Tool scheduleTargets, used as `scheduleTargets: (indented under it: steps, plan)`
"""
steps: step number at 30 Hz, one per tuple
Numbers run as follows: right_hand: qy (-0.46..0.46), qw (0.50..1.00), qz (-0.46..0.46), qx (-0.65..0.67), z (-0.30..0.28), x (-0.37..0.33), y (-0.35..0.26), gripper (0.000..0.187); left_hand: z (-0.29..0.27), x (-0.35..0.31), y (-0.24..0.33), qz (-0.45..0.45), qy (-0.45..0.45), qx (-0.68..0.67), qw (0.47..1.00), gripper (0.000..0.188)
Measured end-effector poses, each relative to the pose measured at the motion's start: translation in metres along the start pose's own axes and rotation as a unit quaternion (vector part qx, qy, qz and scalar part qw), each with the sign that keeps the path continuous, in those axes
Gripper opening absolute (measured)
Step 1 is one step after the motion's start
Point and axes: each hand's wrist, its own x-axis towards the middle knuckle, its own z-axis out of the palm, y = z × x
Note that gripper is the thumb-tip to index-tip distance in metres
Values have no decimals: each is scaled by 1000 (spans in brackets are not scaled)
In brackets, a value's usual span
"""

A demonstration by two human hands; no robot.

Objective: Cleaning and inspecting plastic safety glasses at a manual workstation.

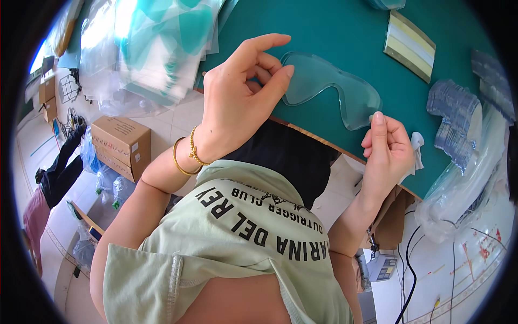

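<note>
1. A lens (332, 83), clear, smooth plastic with two rounded lobes and a curved nose notch, is held over the table (334, 29), whose surface is flat, matte green.
2. The left hand (259, 73) is at the lens's left end. Its thumb tip overlaps the rim, the index finger stretches out free, and the other fingers curl; I cannot tell whether they pinch the lens from behind.
3. The right hand (386, 135) pinches the lens's lower right corner between thumb and index finger, the remaining fingers folded in.
4. Beyond the lens, to its right, lies a pad (410, 46), a rectangular block banded in pale yellow and white.
5. Right of the lens stand stacked pieces (458, 121) of clear, curved plastic, their edges layered like ribs, near crinkled, glossy wrap (445, 197).
6. Left of the lens lie thin, shiny film sheets (162, 46), see-through with green showing in patches.
7. Farther left and lower than the lens sits a boxy brown cardboard carton (120, 144).
</note>
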Motion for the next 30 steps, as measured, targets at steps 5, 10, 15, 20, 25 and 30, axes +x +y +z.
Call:
scheduleTargets:
  steps: [5, 10, 15, 20, 25, 30]
  plan:
    - [-7, 1000, 1, 1, -4, 2, 2, 21, 4, 0, -1, -2, 1, -5, 1000, 34]
    - [-8, 1000, -4, 0, -6, 3, 5, 21, 7, 0, -2, 2, 2, -1, 1000, 35]
    - [-9, 1000, 2, -4, -6, 3, 4, 21, 8, 0, -1, 7, 3, 3, 1000, 35]
    - [-11, 1000, 1, 0, -7, 3, 6, 21, 10, -1, -3, 12, 7, 7, 1000, 36]
    - [-12, 1000, 0, -1, -9, 5, 8, 22, 13, -1, -2, 15, 5, 17, 1000, 36]
    - [-10, 1000, 6, -2, -9, 8, 9, 20, 17, 1, -2, 19, 5, 22, 1000, 36]
